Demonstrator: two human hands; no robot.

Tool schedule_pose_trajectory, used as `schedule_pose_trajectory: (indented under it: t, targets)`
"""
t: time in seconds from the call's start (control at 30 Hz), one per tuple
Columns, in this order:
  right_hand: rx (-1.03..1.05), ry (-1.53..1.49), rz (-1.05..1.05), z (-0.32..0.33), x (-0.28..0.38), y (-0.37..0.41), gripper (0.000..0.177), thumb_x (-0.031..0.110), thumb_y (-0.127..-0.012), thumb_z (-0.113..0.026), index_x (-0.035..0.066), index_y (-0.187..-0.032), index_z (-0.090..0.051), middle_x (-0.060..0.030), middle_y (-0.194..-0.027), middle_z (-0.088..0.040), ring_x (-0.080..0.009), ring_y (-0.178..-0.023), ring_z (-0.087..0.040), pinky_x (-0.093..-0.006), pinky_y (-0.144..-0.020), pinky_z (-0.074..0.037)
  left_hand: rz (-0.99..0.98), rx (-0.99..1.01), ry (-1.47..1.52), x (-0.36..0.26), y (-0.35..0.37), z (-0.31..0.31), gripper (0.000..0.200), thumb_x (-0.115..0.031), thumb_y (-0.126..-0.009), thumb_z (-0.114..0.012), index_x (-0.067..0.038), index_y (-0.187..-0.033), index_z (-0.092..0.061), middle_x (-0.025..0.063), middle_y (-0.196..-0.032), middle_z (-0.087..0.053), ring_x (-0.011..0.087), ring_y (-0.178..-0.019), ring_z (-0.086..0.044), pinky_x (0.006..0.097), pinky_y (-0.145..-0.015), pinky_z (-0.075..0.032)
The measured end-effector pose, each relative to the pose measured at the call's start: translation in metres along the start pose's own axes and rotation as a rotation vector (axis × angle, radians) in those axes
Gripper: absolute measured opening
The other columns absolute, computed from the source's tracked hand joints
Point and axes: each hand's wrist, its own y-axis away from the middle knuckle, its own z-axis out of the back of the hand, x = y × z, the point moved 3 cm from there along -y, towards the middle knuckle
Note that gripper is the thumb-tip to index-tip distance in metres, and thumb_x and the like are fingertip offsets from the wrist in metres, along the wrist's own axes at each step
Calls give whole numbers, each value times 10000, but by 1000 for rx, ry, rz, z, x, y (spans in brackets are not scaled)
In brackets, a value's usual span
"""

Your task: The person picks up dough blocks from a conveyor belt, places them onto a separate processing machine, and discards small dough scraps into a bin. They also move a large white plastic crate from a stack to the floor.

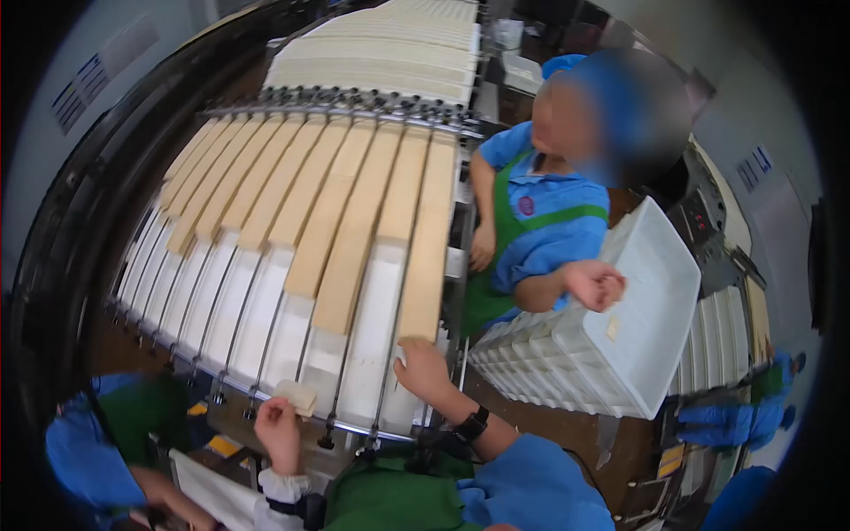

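My left hand (280, 430) is at the front edge of the slatted conveyor, its fingers pinched on a small pale flat piece (298, 398). Over the right side of the conveyor (354, 380), my right hand (423, 367) touches the near end of a long beige strip (428, 265) with its fingertips. Other long beige strips (348, 265) lie side by side in the lanes, their near ends at different distances. Thin metal rods separate the lanes. Whether my right fingers grip the strip is hard to tell.
A co-worker (549, 212) in blue and green stands to the right, one hand over stacked white crates (620, 327). Another person (106, 442) is at the lower left. Black knobs (328, 440) line the conveyor's front rail. More people are at the far right.
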Motion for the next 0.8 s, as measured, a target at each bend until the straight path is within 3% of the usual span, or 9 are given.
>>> schedule_pose_trajectory:
  t: [0.1, 0.17, 0.33, 0.37, 0.5, 0.6, 0.73, 0.8]
  targets:
    - [14, -66, 92, 6, 46, -2, 277, 105, -750, -648, -2, -1001, -602, -172, -951, -611, -349, -939, -578, -437, -837, -473, -99, -162, 129, -2, 30, 63, 147, 27, -902, -577, -35, -1033, -554, 42, -1005, -596, 104, -914, -558, 226, -819, -448]
    - [-8, -146, 237, -3, 72, 0, 267, 97, -754, -648, 1, -998, -601, -165, -946, -601, -346, -935, -568, -429, -842, -465, -89, -373, 178, -22, 51, 82, 221, 6, -911, -576, -42, -1117, -514, 62, -1093, -564, 117, -980, -544, 247, -856, -456]
    - [208, -366, 538, -56, 171, 28, 237, 94, -777, -643, 14, -996, -605, -147, -979, -609, -330, -929, -574, -426, -821, -473, -85, -479, 121, 12, 96, 150, 283, 12, -890, -594, -42, -1151, -499, 67, -1093, -550, 153, -1001, -544, 275, -889, -457]
    - [260, -392, 603, -70, 197, 39, 234, 94, -778, -642, 17, -995, -606, -145, -975, -609, -330, -926, -574, -424, -817, -474, -143, -510, 82, 31, 104, 170, 277, 19, -875, -605, -42, -1130, -513, 63, -1084, -557, 161, -996, -556, 288, -886, -463]
    - [608, -526, 895, -130, 296, 93, 220, 91, -781, -641, 32, -991, -610, -153, -958, -610, -348, -915, -578, -432, -800, -474, -66, -788, 46, 53, 165, 221, 269, 25, -848, -610, -53, -1092, -530, 43, -1014, -561, 149, -946, -574, 290, -810, -502]
    - [846, -538, 1040, -189, 361, 154, 225, 95, -776, -647, 20, -988, -630, -164, -957, -626, -349, -928, -590, -422, -816, -483, 27, -1061, 69, 104, 224, 271, 307, -10, -808, -657, -58, -1085, -533, 53, -959, -549, 131, -849, -560, 270, -725, -485]
    - [1118, -526, 1094, -281, 432, 250, 244, 98, -760, -642, 18, -990, -633, -167, -978, -629, -348, -961, -588, -415, -852, -489, 252, -1318, 121, 160, 303, 322, 401, -32, -740, -667, -59, -1116, -532, 55, -899, -519, 124, -787, -522, 275, -681, -456]
    - [1099, -498, 1210, -326, 471, 300, 286, 92, -757, -640, 2, -1028, -621, -177, -1014, -618, -354, -996, -576, -415, -885, -477, 403, -1373, 49, 161, 331, 348, 470, -59, -733, -686, -58, -1171, -515, 65, -897, -517, 134, -781, -525, 281, -685, -458]
